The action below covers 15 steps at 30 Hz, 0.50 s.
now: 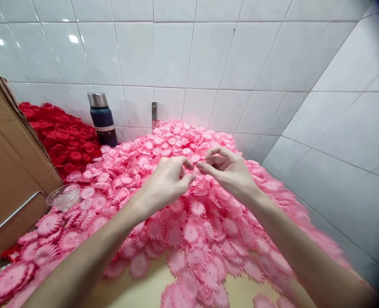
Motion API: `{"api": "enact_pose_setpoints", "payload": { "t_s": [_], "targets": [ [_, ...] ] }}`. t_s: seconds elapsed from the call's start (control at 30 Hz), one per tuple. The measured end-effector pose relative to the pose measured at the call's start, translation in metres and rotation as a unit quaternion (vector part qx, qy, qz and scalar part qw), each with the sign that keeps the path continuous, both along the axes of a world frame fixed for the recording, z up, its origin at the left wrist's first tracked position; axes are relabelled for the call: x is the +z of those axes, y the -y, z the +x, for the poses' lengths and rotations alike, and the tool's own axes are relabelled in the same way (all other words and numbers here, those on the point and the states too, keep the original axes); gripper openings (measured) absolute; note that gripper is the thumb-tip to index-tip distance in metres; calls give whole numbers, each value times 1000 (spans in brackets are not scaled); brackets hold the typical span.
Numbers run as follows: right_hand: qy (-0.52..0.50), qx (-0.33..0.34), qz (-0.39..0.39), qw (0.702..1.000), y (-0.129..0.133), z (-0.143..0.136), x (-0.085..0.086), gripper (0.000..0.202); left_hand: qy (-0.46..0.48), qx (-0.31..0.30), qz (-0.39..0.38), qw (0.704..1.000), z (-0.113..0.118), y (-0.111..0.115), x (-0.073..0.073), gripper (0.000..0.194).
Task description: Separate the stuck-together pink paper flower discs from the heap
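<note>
Both hands hang close together over a big heap of pink fringed paper discs [197,208], many with a small hole at the centre. My left hand [168,177] is closed, its thumb and index finger curled toward each other at the tips. Facing it, my right hand [229,171] has its thumb drawn up to the curled fingers. Only a narrow gap parts the two sets of fingertips. Whatever sits between them is too small or thin to make out against the pink behind.
A dark blue bottle [103,122] with a steel cap stands behind the heap, beside a pile of red discs [66,132]. At left are a cardboard box [13,162] and a clear plastic bowl [63,197]. White tiled walls [173,53] close the back and right.
</note>
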State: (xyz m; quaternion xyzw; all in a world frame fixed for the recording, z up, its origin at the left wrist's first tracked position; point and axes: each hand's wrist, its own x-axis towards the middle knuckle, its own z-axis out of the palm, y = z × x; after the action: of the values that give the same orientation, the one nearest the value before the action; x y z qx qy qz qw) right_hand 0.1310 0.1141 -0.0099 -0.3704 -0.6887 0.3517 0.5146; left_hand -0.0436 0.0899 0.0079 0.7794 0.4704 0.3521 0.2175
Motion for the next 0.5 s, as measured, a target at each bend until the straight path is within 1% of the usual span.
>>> {"api": "enact_pose_setpoints", "payload": {
  "t_s": [0.07, 0.13, 0.17, 0.2, 0.23, 0.27, 0.3, 0.33, 0.4, 0.47, 0.5],
  "targets": [
    [-15, -8, 3, 1000, -3, -3, -2, 33, -17, 1, 0, 1000, 1, 2, 5, 19],
    [-21, -33, 24, 999, -8, 1, -3, 30, -26, -9, -5, 1000, -4, 6, 14, 19],
    [-23, -55, 36, 998, -11, 8, -2, 28, -37, -18, -18, 999, -9, 9, 20, 18],
    [-26, -91, 59, 994, -15, 16, 0, 25, -49, -36, -41, 997, -14, 11, 27, 16],
    [-45, -145, 83, 985, -18, 25, 3, 25, -71, -77, -76, 992, -21, 14, 34, 16],
    [-53, -175, 75, 980, -20, 34, 6, 26, -84, -102, -98, 986, -28, 15, 40, 14],
    [-57, -197, 67, 977, -20, 42, 10, 24, -82, -97, -96, 987, -34, 14, 46, 16],
    [-42, -201, 52, 977, -20, 48, 15, 21, -74, -69, -76, 992, -40, 12, 50, 20],
    [12, -149, 26, 988, -15, 51, 22, 19, -76, 18, -36, 996, -48, 1, 50, 28],
    [46, -87, -1, 995, -8, 45, 24, 27, -96, 109, 21, 989, -52, -15, 43, 39],
    [58, -61, -16, 996, -5, 40, 24, 32, -113, 139, 56, 982, -53, -23, 37, 43]
  ]
}}
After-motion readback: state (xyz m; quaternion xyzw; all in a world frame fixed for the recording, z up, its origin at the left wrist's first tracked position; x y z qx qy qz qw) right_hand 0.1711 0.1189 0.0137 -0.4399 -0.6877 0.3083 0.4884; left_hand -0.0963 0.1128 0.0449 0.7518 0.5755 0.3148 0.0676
